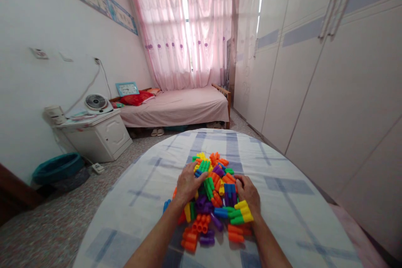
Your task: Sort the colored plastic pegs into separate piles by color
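A heap of plastic tube-shaped building blocks (207,207) in orange, green, yellow, blue and purple lies between my two hands. At its left side my left hand (188,182) rests with thumb and fingers apart, next to a green block (205,166) and a small blue block (198,173). My right hand (249,192) cups the right side, its fingers bent loosely beside a joined blue and purple block (230,194). Close below that wrist is a joined blue, green and yellow piece (237,213). Some fingertips are hidden among the blocks.
The heap lies on a round table with a blue and white checked cloth (141,217). Beyond stand a bed (179,106), a white cabinet (94,136) with a fan (96,102), and a teal bin (58,167). Tall wardrobes (329,104) line the right.
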Demonstrator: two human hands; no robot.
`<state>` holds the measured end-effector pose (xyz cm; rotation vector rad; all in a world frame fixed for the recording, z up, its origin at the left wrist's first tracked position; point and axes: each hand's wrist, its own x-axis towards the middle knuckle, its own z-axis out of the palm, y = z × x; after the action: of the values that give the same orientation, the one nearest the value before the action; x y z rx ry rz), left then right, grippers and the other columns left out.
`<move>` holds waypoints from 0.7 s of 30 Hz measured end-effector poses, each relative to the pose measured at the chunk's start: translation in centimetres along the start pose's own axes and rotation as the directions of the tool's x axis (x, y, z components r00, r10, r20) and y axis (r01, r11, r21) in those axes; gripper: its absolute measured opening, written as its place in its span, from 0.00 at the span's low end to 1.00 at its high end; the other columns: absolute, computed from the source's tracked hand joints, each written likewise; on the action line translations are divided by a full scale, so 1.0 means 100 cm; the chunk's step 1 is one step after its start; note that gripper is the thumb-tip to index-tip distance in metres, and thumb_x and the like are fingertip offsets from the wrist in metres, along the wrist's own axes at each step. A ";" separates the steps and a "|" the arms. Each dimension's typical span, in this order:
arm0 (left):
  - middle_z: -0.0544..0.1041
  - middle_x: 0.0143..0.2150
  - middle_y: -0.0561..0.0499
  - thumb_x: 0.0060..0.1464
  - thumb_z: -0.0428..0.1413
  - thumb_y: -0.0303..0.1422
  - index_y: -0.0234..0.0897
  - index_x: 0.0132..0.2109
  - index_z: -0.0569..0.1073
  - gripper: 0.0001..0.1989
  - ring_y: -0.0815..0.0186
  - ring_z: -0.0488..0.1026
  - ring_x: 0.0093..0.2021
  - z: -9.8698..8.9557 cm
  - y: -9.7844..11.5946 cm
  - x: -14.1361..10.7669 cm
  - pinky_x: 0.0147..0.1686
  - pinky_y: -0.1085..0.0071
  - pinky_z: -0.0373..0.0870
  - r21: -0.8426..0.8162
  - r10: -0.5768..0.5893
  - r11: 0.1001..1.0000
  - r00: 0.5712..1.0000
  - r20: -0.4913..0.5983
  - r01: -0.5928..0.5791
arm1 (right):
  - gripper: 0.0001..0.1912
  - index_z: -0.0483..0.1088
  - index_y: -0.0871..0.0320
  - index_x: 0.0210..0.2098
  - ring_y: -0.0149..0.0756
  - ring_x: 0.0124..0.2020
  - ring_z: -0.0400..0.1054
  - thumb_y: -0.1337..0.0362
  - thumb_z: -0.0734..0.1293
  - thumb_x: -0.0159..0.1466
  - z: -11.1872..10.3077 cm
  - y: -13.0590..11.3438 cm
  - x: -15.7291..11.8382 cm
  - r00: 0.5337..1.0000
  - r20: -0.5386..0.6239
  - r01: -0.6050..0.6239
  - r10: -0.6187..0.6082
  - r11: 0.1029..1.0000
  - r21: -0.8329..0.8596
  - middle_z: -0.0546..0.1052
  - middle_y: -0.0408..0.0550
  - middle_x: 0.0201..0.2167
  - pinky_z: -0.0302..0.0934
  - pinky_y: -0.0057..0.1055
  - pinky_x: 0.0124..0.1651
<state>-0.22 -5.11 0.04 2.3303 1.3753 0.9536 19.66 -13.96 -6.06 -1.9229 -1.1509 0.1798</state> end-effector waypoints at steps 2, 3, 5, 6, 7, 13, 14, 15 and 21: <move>0.71 0.52 0.44 0.53 0.51 0.44 0.37 0.52 0.68 0.23 0.59 0.67 0.54 -0.010 -0.019 -0.009 0.54 0.61 0.63 -0.016 -0.012 1.000 0.999 -0.037 0.011 | 0.17 0.70 0.55 0.38 0.33 0.39 0.68 0.61 0.52 0.60 0.000 0.000 0.000 1.000 0.001 -0.006 0.006 1.000 0.000 0.74 0.45 0.39 0.58 0.28 0.42; 0.71 0.53 0.43 0.54 0.50 0.45 0.36 0.52 0.68 0.22 0.58 0.65 0.56 -0.016 -0.031 -0.017 0.56 0.60 0.61 -0.012 -0.020 1.000 0.998 -0.056 0.020 | 0.17 0.70 0.55 0.38 0.33 0.39 0.68 0.61 0.52 0.60 0.000 0.000 0.000 1.000 0.002 -0.010 0.010 1.000 0.000 0.74 0.45 0.39 0.58 0.28 0.42; 0.69 0.55 0.41 0.55 0.48 0.45 0.34 0.52 0.68 0.24 0.56 0.63 0.58 -0.024 -0.058 -0.038 0.58 0.57 0.58 0.016 -0.073 0.997 0.993 -0.089 0.075 | 0.17 0.70 0.54 0.39 0.34 0.40 0.67 0.60 0.52 0.60 0.000 -0.001 0.000 1.000 0.001 -0.018 0.018 1.000 0.000 0.74 0.45 0.40 0.58 0.29 0.42; 0.68 0.56 0.39 0.55 0.47 0.45 0.33 0.52 0.68 0.25 0.55 0.62 0.59 -0.026 -0.071 -0.049 0.59 0.55 0.56 0.032 -0.107 0.993 0.990 -0.093 0.110 | 0.17 0.70 0.54 0.39 0.34 0.40 0.67 0.60 0.52 0.60 0.000 -0.001 -0.001 1.000 0.000 -0.022 0.022 1.000 0.000 0.74 0.45 0.40 0.58 0.29 0.42; 0.68 0.56 0.39 0.56 0.46 0.45 0.32 0.53 0.67 0.25 0.55 0.61 0.59 -0.026 -0.083 -0.059 0.60 0.54 0.55 0.040 -0.142 0.988 0.986 -0.084 0.146 | 0.17 0.70 0.54 0.39 0.34 0.40 0.67 0.60 0.52 0.60 0.001 -0.001 -0.001 1.000 0.000 -0.026 0.026 1.000 0.000 0.74 0.45 0.40 0.58 0.29 0.42; 0.63 0.61 0.40 0.57 0.45 0.41 0.34 0.57 0.64 0.24 0.57 0.56 0.63 0.002 -0.081 -0.096 0.62 0.55 0.51 -0.085 -0.231 0.969 0.973 0.012 0.231 | 0.17 0.70 0.55 0.38 0.35 0.40 0.67 0.60 0.52 0.61 0.001 0.000 -0.001 1.000 0.004 -0.014 0.014 1.000 -0.005 0.74 0.46 0.40 0.58 0.30 0.42; 0.60 0.63 0.42 0.57 0.46 0.41 0.36 0.58 0.63 0.24 0.58 0.54 0.64 0.007 -0.071 -0.097 0.63 0.55 0.50 -0.131 -0.209 0.969 0.978 0.028 0.211 | 0.17 0.69 0.55 0.38 0.35 0.40 0.67 0.59 0.52 0.61 0.000 0.001 -0.001 1.000 0.006 -0.007 0.007 1.000 -0.007 0.74 0.46 0.40 0.58 0.31 0.43; 0.58 0.64 0.43 0.57 0.47 0.41 0.37 0.59 0.62 0.24 0.58 0.52 0.65 0.010 -0.061 -0.097 0.63 0.56 0.50 -0.179 -0.191 0.964 0.981 0.042 0.196 | 0.17 0.69 0.55 0.38 0.35 0.40 0.67 0.59 0.52 0.61 0.000 0.002 -0.001 1.000 0.009 0.000 0.000 1.000 -0.005 0.74 0.46 0.40 0.58 0.31 0.43; 0.64 0.60 0.45 0.60 0.44 0.39 0.39 0.57 0.63 0.21 0.62 0.59 0.61 0.003 -0.039 -0.095 0.61 0.60 0.54 -0.434 -0.237 0.879 0.971 -0.039 0.198 | 0.18 0.70 0.55 0.39 0.36 0.42 0.67 0.58 0.52 0.60 -0.003 0.002 0.000 1.000 0.018 0.019 -0.019 1.000 0.014 0.74 0.47 0.40 0.58 0.32 0.46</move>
<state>-5.83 -11.20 -6.10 1.7876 1.2711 1.1651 19.92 -14.19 -6.07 -1.9007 -1.1767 0.1947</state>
